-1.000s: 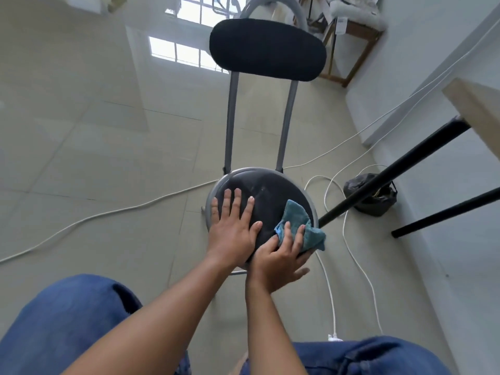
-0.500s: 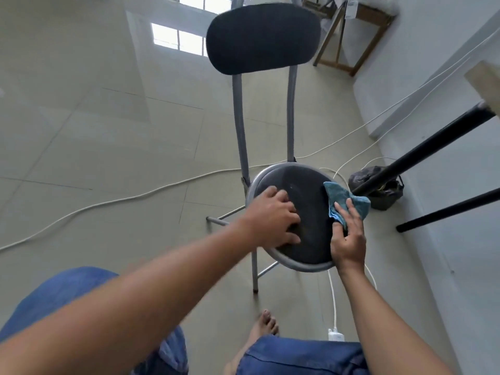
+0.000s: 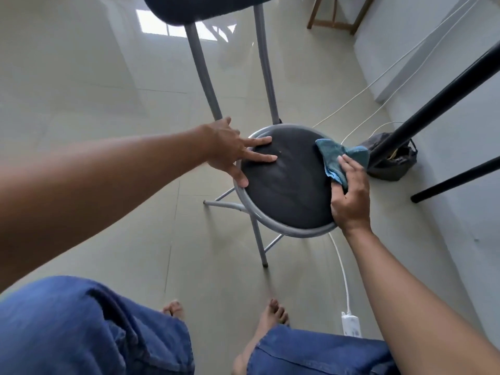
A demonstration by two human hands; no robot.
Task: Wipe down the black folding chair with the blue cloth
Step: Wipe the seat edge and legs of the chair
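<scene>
The right hand (image 3: 350, 196) pinches the crumpled blue cloth (image 3: 341, 161) at the round black padded seat (image 3: 286, 185)'s right edge, unwiped seat lying leftward toward the left hand (image 3: 230, 150), whose spread fingers (image 3: 261, 158) press flat.

My left hand (image 3: 230, 150) rests on the left of the chair seat (image 3: 286, 185), my right hand (image 3: 350, 196) presses the cloth (image 3: 335, 158) at its right edge, a bag (image 3: 392, 163) just beyond.

I see 2 bare forearms with no sleeves, no watch and no rings on the left hand (image 3: 230, 150) or right hand (image 3: 351, 196). Below, loose blue denim trousers (image 3: 89, 328) with visible seams cover both legs, and 2 bare feet (image 3: 270, 318) show on the floor.
</scene>
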